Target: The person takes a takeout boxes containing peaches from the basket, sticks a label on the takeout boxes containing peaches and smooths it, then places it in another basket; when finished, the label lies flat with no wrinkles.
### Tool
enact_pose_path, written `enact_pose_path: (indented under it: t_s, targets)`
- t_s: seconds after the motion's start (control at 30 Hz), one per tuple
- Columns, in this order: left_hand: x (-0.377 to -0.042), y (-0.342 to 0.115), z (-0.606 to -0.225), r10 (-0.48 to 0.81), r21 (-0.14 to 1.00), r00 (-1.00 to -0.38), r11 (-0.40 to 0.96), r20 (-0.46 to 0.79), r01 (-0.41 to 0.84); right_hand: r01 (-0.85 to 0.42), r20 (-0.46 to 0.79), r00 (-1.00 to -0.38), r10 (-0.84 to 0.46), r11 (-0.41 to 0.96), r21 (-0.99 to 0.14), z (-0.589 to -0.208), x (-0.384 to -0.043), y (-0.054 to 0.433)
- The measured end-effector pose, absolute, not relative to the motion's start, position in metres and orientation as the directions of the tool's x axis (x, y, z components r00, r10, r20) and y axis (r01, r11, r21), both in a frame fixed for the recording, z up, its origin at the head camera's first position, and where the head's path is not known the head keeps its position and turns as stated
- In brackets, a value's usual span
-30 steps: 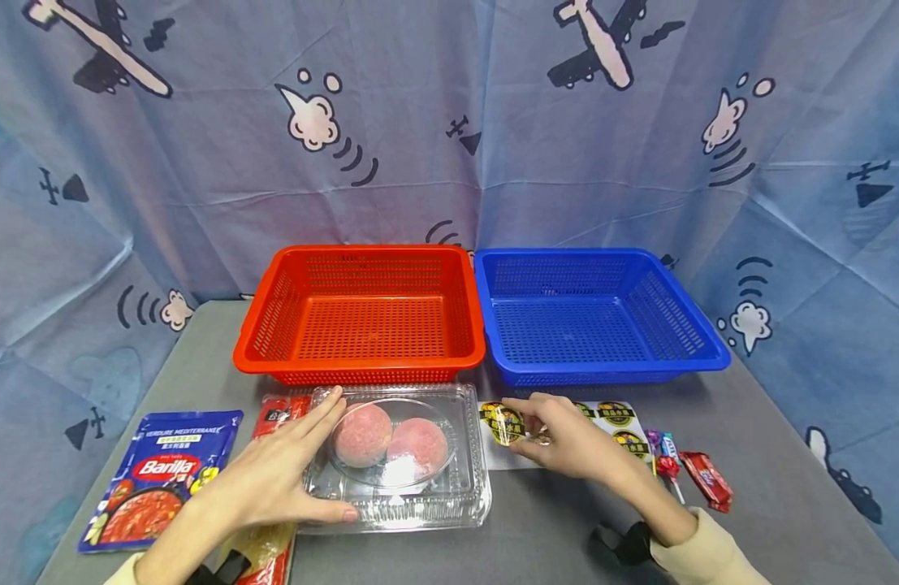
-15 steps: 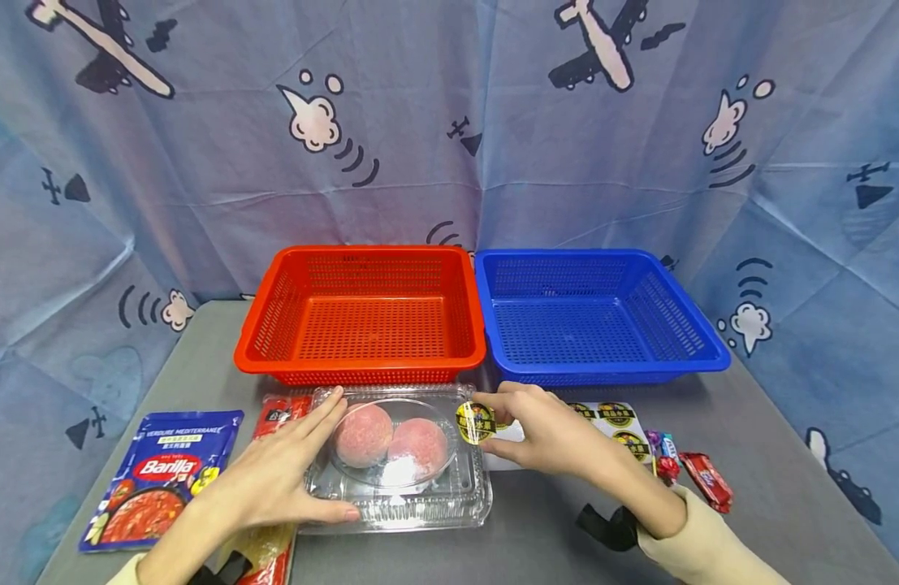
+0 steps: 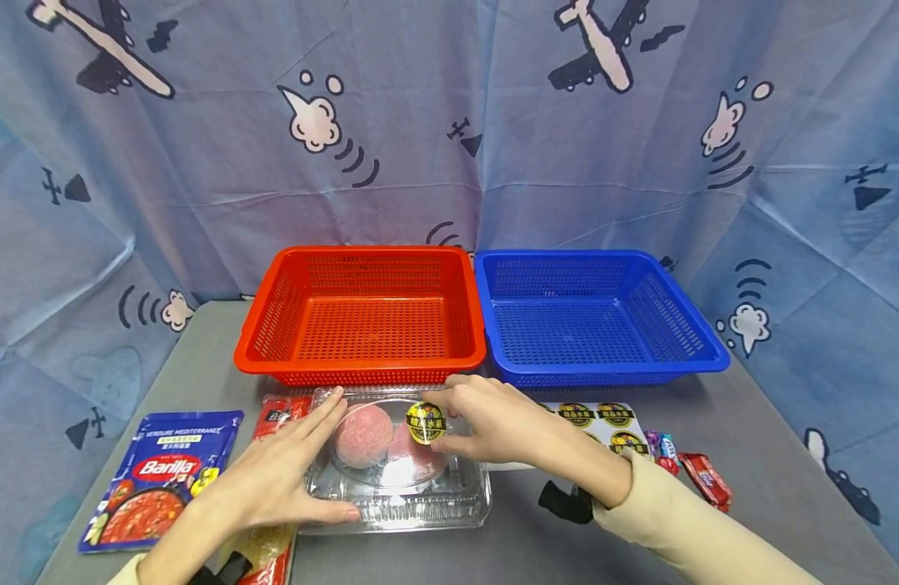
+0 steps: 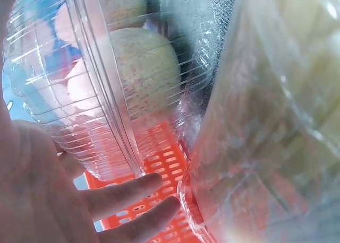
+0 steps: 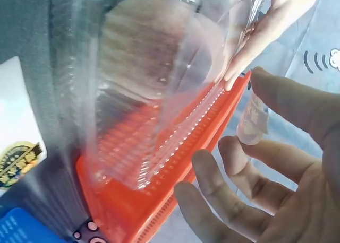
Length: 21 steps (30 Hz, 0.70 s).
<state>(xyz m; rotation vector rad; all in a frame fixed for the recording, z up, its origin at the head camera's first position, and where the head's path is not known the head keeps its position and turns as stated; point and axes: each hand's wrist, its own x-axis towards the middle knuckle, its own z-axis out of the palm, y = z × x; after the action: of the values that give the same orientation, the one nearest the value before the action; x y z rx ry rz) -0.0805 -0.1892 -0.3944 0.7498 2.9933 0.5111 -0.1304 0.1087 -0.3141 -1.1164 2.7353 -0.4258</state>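
Note:
A clear plastic clamshell box [image 3: 391,512] lies on the table with two pink peaches [image 3: 364,436] inside, its lid down. My left hand [image 3: 281,471] rests along the left side of the box, fingers stretched out; the left wrist view shows these fingers [image 4: 130,192] beside the ribbed box wall [image 4: 95,89]. Over the lid, my right hand [image 3: 493,422] pinches a round black-and-yellow sticker [image 3: 425,422] by its right edge. In the right wrist view this sticker [image 5: 252,123] hangs between thumb and fingertips, seen from its pale back, apart from the lid.
Behind the box stand a red basket [image 3: 372,378] and a blue basket [image 3: 602,374]. A sticker sheet [image 3: 613,422] lies right of the box, then small candies [image 3: 664,447] and a red snack packet [image 3: 706,479]. To the left are a Barilla pouch [image 3: 164,471] and a red-and-clear pack [image 3: 274,561].
My right hand has lifted the round sticker off the sheet and carried it left, over the box lid. The left hand and the box have stayed in place.

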Motion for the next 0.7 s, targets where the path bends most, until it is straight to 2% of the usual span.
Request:
enact_pose_path:
  t_s: [0.37,0.7]
  targets:
    - [-0.080,-0.189,-0.394,0.458,0.321,-0.887,0.833,0.055,0.450,-0.685,-0.097,-0.676,-0.731,0.671,-0.285,-0.305,-0.138,0.077]
    - [-0.080,-0.190,-0.395,0.455,0.329,-0.889,0.834,0.048,0.444,-0.705,-0.153,-0.665,-0.731,0.682,-0.195,-0.309,-0.139,0.054]
